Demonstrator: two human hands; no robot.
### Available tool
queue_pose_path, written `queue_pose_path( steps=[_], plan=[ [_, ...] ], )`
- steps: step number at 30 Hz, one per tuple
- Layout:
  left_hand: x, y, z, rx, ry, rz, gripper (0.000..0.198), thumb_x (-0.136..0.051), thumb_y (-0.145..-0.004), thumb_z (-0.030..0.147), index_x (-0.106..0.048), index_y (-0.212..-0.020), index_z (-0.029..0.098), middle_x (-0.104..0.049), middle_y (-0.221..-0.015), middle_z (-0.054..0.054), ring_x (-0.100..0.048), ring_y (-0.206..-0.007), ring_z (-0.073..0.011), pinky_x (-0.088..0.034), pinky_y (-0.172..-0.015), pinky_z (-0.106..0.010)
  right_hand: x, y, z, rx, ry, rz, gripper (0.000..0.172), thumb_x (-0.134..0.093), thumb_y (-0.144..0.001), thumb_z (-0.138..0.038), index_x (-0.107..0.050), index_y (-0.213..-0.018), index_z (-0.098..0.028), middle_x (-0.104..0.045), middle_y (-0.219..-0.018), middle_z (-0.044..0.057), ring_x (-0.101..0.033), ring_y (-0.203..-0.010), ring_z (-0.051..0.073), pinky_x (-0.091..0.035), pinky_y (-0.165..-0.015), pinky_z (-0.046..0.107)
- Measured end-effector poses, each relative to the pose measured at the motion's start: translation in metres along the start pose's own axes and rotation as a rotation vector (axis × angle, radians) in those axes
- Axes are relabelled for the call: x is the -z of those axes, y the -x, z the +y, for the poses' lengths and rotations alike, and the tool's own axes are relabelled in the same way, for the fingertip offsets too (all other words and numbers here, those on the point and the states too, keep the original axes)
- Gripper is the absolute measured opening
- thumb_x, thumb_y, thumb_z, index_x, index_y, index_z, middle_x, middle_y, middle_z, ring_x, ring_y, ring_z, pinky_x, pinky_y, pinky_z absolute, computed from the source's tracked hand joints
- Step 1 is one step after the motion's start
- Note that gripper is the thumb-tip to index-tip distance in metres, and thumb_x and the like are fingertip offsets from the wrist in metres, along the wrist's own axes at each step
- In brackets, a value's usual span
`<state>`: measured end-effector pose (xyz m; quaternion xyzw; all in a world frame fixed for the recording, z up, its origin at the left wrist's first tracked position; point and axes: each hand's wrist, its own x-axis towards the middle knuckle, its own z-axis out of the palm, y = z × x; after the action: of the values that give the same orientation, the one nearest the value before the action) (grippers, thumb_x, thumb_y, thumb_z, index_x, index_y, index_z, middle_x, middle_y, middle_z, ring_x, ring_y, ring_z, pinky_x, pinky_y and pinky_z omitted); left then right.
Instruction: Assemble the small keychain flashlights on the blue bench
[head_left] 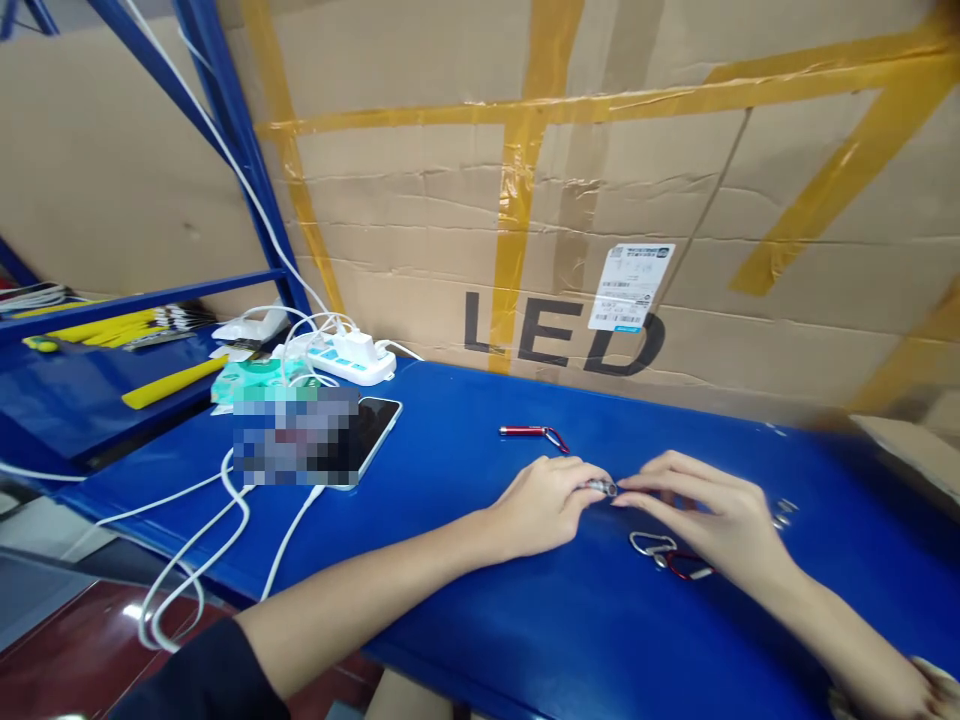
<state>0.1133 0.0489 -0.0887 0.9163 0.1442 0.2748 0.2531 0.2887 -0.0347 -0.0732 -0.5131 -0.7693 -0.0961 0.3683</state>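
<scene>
Both of my hands rest on the blue table (465,580) and meet over a small silver metal piece (602,488). My left hand (546,503) pinches one end of it, fingers curled. My right hand (709,515) pinches the other end with its fingertips. Under my right hand lie a silver carabiner clip (651,545) and a red carabiner clip (688,570). A small red cylinder with a red clip (531,433) lies on the table just beyond my left hand.
A phone (373,432) lies on the table at the left, with white cables (195,550) hanging over the edge. A white power strip (346,360) sits behind it. A taped cardboard box marked LED (570,200) stands along the back. Blue shelving (112,380) with yellow items stands left.
</scene>
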Motion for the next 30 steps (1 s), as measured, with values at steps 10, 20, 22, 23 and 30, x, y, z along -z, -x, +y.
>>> queue_pose_path(
  steps=[10,20,22,23,30],
  plan=[
    [0.0044,0.0036,-0.0003,-0.054,-0.155,-0.096,0.021,-0.035,-0.092,0.021,-0.053,-0.101,0.016,-0.059,-0.098,-0.002,-0.052,-0.091,-0.0135,-0.034,-0.081,-0.026,-0.0021,0.0014,0.0023,0.021,0.004,-0.002,0.013,-0.06,-0.078,-0.032,-0.068,-0.075,-0.022,-0.06,-0.076,0.003,-0.054,-0.057,0.01,-0.044,-0.054,0.022],
    [0.005,0.0061,-0.0035,-0.133,-0.074,-0.185,0.02,-0.031,-0.093,0.023,-0.049,-0.098,0.017,-0.056,-0.097,0.0,-0.047,-0.088,-0.0122,-0.03,-0.081,-0.024,-0.0006,-0.0023,-0.0022,-0.118,-0.195,-0.115,0.009,-0.063,-0.075,-0.026,-0.065,-0.07,-0.019,-0.059,-0.073,0.001,-0.052,-0.065,0.009,-0.04,-0.058,0.02],
    [0.0066,0.0063,-0.0021,-0.152,-0.089,-0.183,0.019,-0.032,-0.092,0.021,-0.051,-0.096,0.015,-0.057,-0.095,-0.001,-0.048,-0.086,-0.0121,-0.03,-0.079,-0.024,-0.0016,-0.0012,-0.0013,-0.133,-0.217,-0.152,0.01,-0.062,-0.076,-0.025,-0.065,-0.069,-0.019,-0.059,-0.074,0.001,-0.052,-0.065,0.009,-0.039,-0.059,0.02],
    [0.0072,0.0065,-0.0016,-0.165,-0.1,-0.184,0.019,-0.033,-0.092,0.021,-0.051,-0.094,0.015,-0.057,-0.094,-0.001,-0.048,-0.085,-0.0121,-0.03,-0.078,-0.023,-0.0023,-0.0006,-0.0008,-0.142,-0.225,-0.174,0.011,-0.061,-0.077,-0.026,-0.064,-0.069,-0.018,-0.059,-0.074,0.001,-0.052,-0.066,0.009,-0.039,-0.06,0.02],
    [0.0046,0.0084,-0.0042,-0.211,-0.165,-0.161,0.016,-0.037,-0.091,0.019,-0.052,-0.092,0.014,-0.058,-0.089,0.0,-0.047,-0.08,-0.0116,-0.029,-0.074,-0.024,-0.0061,0.0031,0.0003,-0.256,-0.242,-0.29,0.018,-0.058,-0.078,-0.032,-0.063,-0.068,-0.018,-0.057,-0.073,0.002,-0.049,-0.063,0.01,-0.037,-0.06,0.023]
  ],
)
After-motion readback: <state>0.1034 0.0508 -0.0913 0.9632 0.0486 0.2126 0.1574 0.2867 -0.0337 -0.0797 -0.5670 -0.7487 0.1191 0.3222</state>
